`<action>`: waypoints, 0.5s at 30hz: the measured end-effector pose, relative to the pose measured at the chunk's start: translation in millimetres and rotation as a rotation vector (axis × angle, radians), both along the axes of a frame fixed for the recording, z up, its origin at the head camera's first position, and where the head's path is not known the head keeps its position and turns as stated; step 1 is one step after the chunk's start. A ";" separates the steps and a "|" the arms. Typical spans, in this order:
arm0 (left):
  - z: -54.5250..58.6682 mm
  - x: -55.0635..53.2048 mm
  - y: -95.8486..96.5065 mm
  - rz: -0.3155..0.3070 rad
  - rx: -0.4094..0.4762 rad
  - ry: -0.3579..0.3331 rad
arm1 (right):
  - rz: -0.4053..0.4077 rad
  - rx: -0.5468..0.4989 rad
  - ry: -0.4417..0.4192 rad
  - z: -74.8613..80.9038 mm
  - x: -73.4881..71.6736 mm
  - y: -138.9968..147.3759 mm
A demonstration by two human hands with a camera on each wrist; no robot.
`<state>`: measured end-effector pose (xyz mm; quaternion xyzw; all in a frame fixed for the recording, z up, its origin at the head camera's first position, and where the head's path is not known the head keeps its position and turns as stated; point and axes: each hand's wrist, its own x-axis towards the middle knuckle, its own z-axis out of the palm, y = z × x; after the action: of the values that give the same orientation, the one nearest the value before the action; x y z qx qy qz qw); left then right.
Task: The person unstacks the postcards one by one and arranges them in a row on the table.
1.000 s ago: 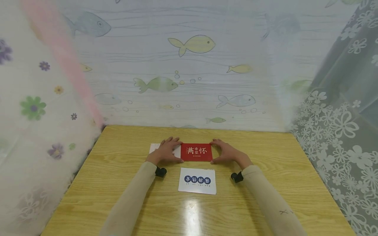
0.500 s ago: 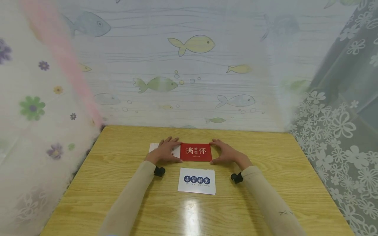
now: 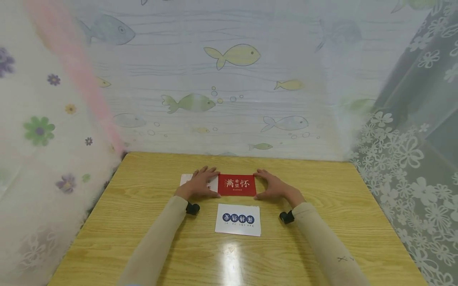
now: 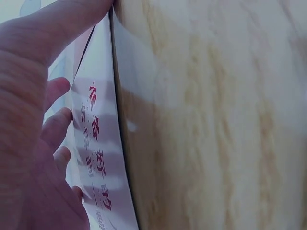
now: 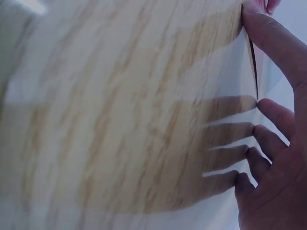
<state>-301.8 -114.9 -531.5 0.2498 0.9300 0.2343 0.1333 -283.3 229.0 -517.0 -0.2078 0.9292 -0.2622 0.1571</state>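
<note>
A red card [image 3: 237, 192] with white Chinese characters lies flat toward the back of the table. My left hand [image 3: 197, 185] pinches its left corners, thumb at the near edge and index finger at the far edge. My right hand [image 3: 274, 186] grips the right corners the same way; the right wrist view shows its thumb [image 5: 278, 40] at the card's edge. Under my left palm is a white card [image 4: 103, 143] with red characters, partly hidden by the hand in the head view and butting against the red card's left side.
Nearer to me lies a small stack of white cards [image 3: 237, 230], the top one printed with blue circles and upside-down characters. All of it rests on a shiny wood-grain table [image 3: 322, 178]. A fish-print curtain [image 3: 236, 119] hangs behind the table's far edge.
Almost nothing differs: both hands and the red card have shifted only slightly to the left in the head view. The stack of white cards lies as before.
</note>
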 end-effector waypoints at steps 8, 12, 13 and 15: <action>-1.0 1.1 0.6 0.010 0.007 0.004 | 0.000 0.000 -0.002 -3.6 1.0 3.0; 0.2 1.4 0.1 0.011 0.012 0.016 | 0.008 -0.022 0.007 -5.0 1.1 4.1; 0.4 1.8 -0.1 0.009 0.015 0.022 | 0.007 -0.025 0.010 -5.3 1.5 4.4; 1.0 2.6 -0.2 0.005 0.014 0.036 | 0.000 -0.037 0.022 -5.5 2.2 5.5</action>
<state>-299.2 -115.1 -530.5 0.2526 0.9313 0.2364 0.1142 -281.1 234.5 -522.4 -0.2138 0.9258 -0.2770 0.1431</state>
